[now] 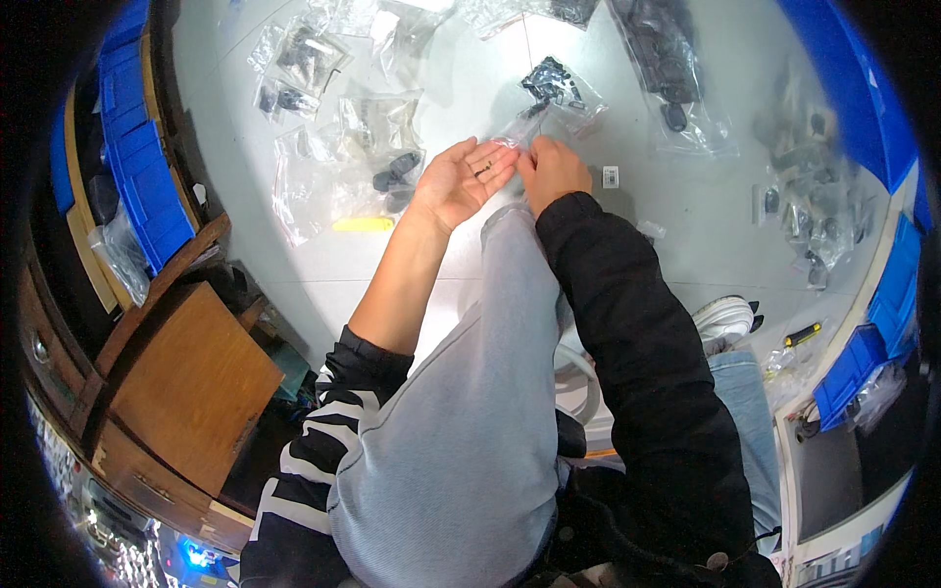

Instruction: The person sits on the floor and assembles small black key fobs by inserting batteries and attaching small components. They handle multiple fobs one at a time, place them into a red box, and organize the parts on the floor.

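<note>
My left hand [463, 182] is turned palm up, its fingers stretched out flat. A few tiny dark pieces [482, 170] lie on those fingers, too small to name. Right beside it, my right hand [555, 171] is closed, its fingertips at the near end of a clear plastic bag [588, 116]. That bag's edge also reaches the left fingertips, and I cannot tell if they touch it. Small black parts [553, 82] are heaped in the bag's far end. What sits between my right fingertips is partly hidden.
Clear bags with dark parts [396, 172] lie to the left, near a yellow tool [363, 224]. A long bag [674, 83] and more bags [818, 201] lie to the right. A small white label [611, 177] is near my right hand. Blue bins [147, 186] and a wooden cabinet [196, 387] stand left.
</note>
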The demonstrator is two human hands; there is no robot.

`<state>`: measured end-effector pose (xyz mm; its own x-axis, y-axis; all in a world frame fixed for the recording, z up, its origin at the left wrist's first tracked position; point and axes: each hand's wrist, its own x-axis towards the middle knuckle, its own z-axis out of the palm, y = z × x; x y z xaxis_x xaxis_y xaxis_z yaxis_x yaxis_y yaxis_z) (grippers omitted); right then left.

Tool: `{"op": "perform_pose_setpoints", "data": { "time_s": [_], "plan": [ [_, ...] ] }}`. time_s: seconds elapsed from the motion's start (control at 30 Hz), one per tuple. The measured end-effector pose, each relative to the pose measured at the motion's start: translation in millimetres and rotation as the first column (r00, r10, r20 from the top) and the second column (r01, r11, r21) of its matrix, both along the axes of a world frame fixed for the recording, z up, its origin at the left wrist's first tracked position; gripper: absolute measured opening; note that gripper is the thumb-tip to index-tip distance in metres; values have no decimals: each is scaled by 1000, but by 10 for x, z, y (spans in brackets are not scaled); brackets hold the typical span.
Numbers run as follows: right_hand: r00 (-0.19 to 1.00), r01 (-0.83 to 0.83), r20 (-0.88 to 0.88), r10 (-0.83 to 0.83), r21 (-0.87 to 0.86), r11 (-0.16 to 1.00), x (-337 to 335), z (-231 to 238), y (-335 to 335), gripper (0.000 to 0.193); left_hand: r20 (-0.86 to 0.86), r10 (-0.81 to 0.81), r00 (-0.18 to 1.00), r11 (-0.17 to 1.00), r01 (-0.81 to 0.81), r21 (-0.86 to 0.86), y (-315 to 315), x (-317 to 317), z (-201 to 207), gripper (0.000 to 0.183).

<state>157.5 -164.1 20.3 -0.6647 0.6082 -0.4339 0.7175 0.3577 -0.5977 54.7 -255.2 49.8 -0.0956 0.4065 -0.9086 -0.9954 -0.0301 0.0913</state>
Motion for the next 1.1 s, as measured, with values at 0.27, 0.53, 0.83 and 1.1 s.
{"op": "perform_pose_setpoints", "data": {
  "time_s": [0.27, 0.53, 0.83, 1.1],
  "plan": [
    [999, 17, -43, -23, -136, 991, -50, 80, 122, 21, -59, 155, 986, 986, -151, 72, 206, 83, 168, 58],
    [972, 142, -145, -185, -267, 953, -127, 79, 149, 21, -172, 63, 983, 973, -22, 228, 255, 106, 253, 84],
    [960, 129, -195, -200, -327, 936, -125, 107, 136, 23, -203, 38, 978, 975, 8, 221, 316, 89, 362, 90],
    [965, 79, -197, -174, -413, 907, -131, 96, 112, 24, -222, 53, 974, 997, -40, 59, 415, 122, 493, 79]
  ]
}}
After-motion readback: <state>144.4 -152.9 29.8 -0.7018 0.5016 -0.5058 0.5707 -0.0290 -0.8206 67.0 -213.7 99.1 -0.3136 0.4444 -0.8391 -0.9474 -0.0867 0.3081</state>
